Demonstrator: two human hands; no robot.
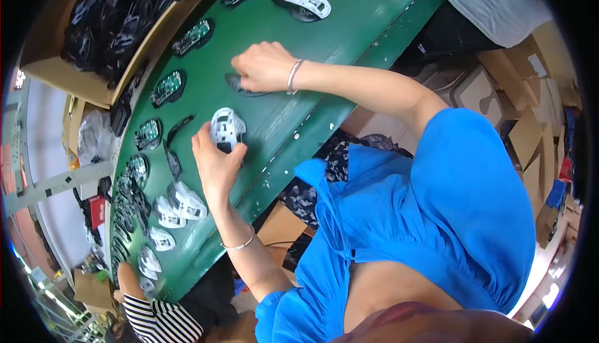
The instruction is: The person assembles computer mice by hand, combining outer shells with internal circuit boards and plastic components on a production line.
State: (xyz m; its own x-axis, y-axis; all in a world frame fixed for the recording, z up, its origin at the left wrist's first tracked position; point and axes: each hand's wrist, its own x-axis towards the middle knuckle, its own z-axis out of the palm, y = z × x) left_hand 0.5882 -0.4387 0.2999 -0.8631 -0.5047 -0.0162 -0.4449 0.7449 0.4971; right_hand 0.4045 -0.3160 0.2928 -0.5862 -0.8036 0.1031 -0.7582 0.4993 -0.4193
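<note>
My left hand (215, 162) grips a white computer mouse shell (227, 126), thumb on one side and fingers on the other, low over the green work surface (281, 102). Farther off, my right hand (265, 68) is closed, knuckles up, at a dark mouse part (236, 84). Most of that part is covered by the hand. Beside my left hand lies a thin black curved piece (171, 149). Closer to the near left, white mouse shells (187, 200) rest in a row.
Black mouse bases with green circuit boards (167, 88) line the far side. A cardboard box (68, 78) of black parts stands beyond them. A half-assembled white and black mouse (304, 1) lies ahead. A person in a striped sleeve (162, 318) works at lower left; another person (499, 6) is at upper right.
</note>
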